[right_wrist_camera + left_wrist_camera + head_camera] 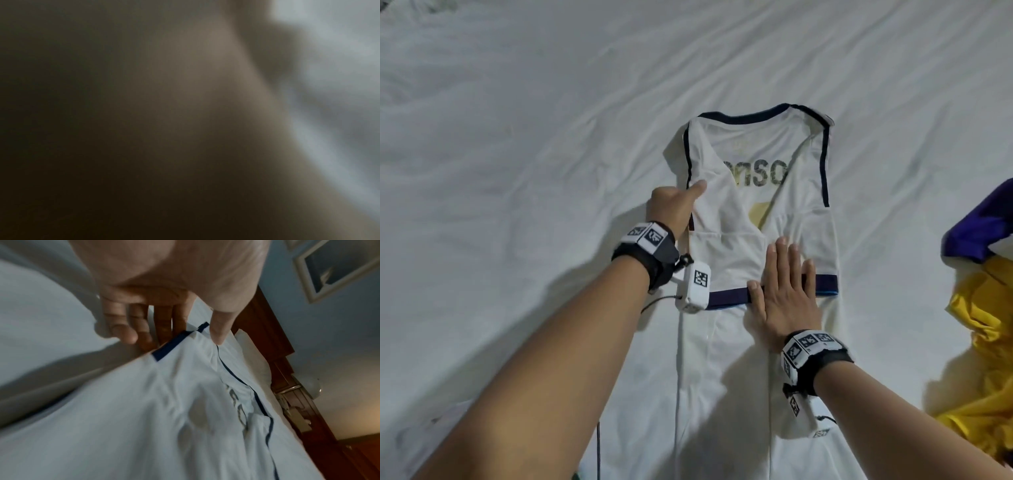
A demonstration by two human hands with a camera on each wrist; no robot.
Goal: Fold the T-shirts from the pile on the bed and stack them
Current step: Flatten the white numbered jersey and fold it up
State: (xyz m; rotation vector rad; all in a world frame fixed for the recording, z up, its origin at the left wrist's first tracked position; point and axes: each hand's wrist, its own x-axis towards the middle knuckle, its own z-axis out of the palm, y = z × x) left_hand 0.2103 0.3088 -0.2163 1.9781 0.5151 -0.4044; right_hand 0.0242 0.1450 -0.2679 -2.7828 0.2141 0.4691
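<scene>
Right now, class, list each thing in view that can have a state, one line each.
white T-shirt: flat on the bed, sides and sleeves folded in
left hand: pinches the shirt's left edge
right hand: flat, pressing the shirt
yellow garment: crumpled, unfolded
purple garment: crumpled, unfolded

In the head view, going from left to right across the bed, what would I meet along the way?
Bare white bed sheet → left hand gripping the jersey's left edge → white jersey → right hand pressed flat on the jersey → purple garment and yellow garment at the right edge.
</scene>
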